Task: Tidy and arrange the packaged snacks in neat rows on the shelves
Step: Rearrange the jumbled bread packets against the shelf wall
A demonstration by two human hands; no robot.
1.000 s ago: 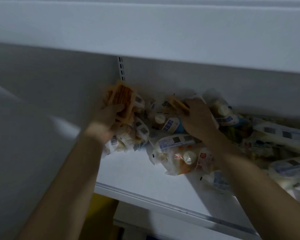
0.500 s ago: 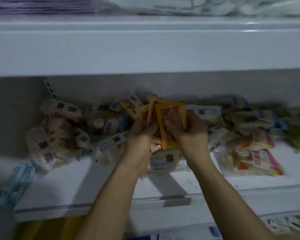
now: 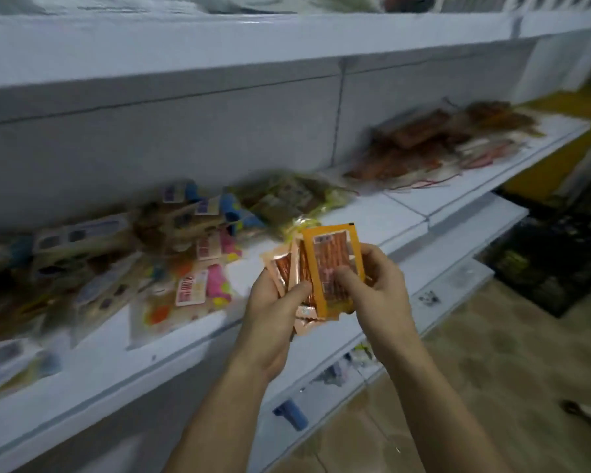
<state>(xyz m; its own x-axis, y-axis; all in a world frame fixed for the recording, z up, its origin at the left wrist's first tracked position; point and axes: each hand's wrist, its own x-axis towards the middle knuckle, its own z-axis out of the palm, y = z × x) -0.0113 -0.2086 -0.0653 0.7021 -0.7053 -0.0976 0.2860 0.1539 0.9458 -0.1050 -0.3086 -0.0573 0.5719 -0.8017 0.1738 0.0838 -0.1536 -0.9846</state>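
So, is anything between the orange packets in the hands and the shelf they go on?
Nothing visible: the orange packets, held by both hands, hang in front of the shelf, with bare board directly behind them. The mixed snack pile lies leftward.

Head camera looks down, close, rightward along the shelf [image 3: 372, 230] over both forearms.

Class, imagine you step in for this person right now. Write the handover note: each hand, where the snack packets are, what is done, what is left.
Left hand: grips a fanned bunch of orange snack packets.
Right hand: pinches the front orange packet, thumb on its face.
Shelf: a jumbled heap of mixed packets on the left, a loose pile of brown-red packets further right.
Done: orange packets gathered in hand, off the shelf.
Left: set them down in a row, probably near the brown-red pile; straighten both heaps. Nothing is in rows yet.
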